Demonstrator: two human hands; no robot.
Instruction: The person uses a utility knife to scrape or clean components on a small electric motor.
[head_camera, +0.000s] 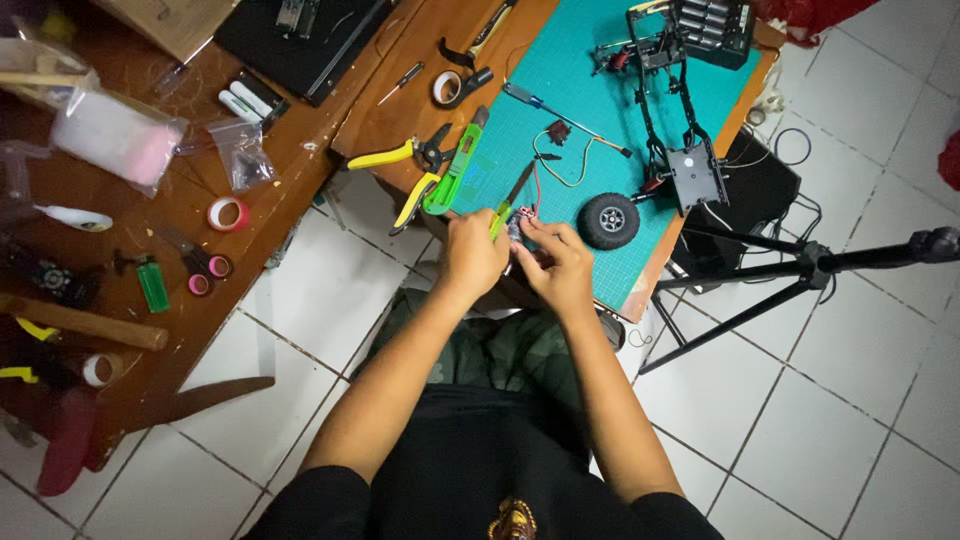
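My left hand (472, 255) is closed around a green-handled tool (508, 203), its dark tip pointing up over the teal cutting mat (590, 100). My right hand (560, 265) pinches a small red and black part (522, 222) with wires, right beside the tool. Both hands meet at the mat's near edge. A small black rubber wheel (609, 220) lies just right of my right hand. A black model-car chassis (680, 130) stretches up the mat beyond the wheel. A small servo with wires (560, 135) lies on the mat above my hands.
Yellow-handled pliers (410, 160), a green utility knife (458, 165), a tape roll (447, 88) and screwdrivers (545, 105) lie on the wooden table. A second table at left holds bags, tape (228, 213), a green lighter (152, 283). A black tripod (800, 270) stands at right on the white tile floor.
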